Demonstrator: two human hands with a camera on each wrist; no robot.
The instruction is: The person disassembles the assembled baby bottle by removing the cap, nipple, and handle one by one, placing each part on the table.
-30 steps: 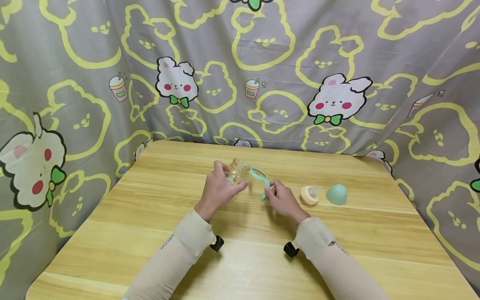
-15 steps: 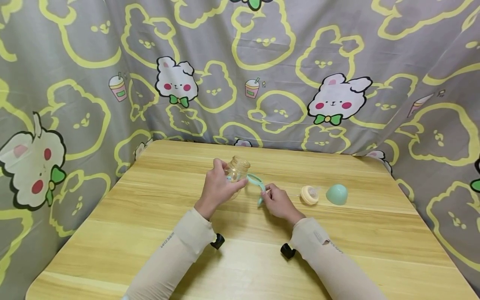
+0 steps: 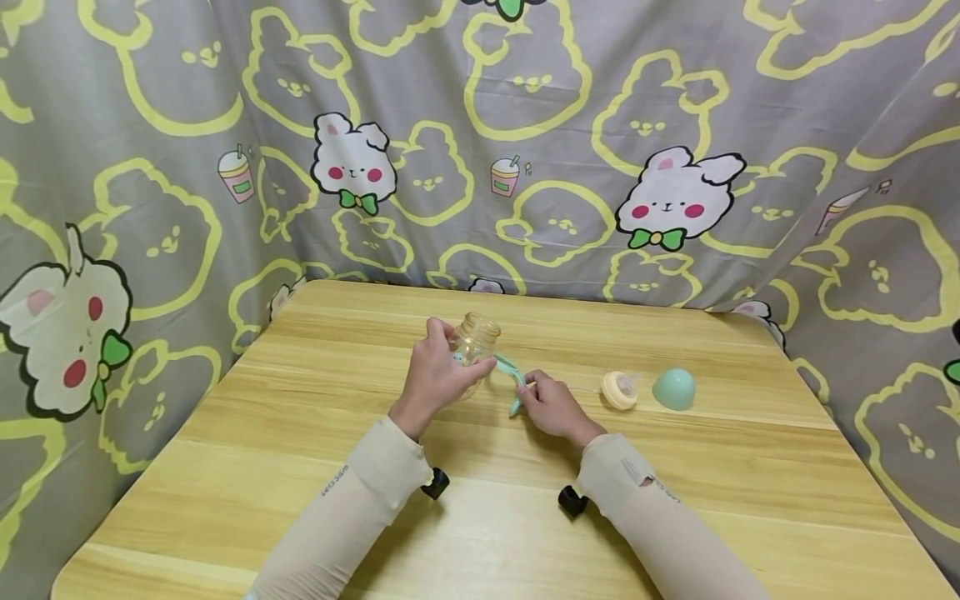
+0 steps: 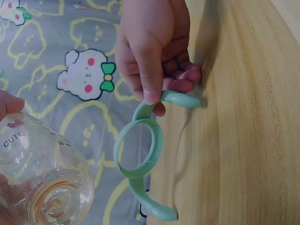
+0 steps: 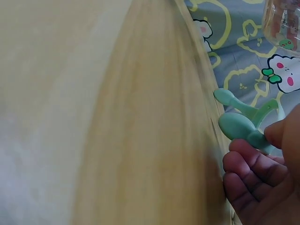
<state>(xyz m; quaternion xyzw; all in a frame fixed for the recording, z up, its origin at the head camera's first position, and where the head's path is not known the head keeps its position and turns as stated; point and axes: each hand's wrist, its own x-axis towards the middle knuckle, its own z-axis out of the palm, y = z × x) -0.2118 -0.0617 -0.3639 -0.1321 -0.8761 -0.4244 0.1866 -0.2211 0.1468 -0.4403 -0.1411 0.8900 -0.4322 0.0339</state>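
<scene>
A clear, amber-tinted baby bottle point(image 3: 477, 337) with an uncapped threaded neck is gripped by my left hand point(image 3: 437, 375), thumb and fingers round its body. In the left wrist view the bottle's base point(image 4: 56, 201) faces the camera, and printed letters show on its side. Between thumb and fingers, my right hand point(image 3: 553, 403) pinches one grip of a mint-green bottle handle point(image 4: 139, 149), a ring with two curved grips. The ring stands apart from the bottle in the left wrist view. From the right wrist, the handle's rounded grips point(image 5: 234, 125) show beside the fingertips.
On the wooden table point(image 3: 480, 533), to the right of my right hand, lie a cream collar with a clear nipple point(image 3: 619, 391) and a mint-green dome cap point(image 3: 674, 389). A patterned curtain point(image 3: 480, 150) hangs around the back and sides.
My right hand has moved left and slightly down, bringing the handle nearer the bottle and turning its ring more edge-on. The left hand has tilted the bottle slightly more upright.
</scene>
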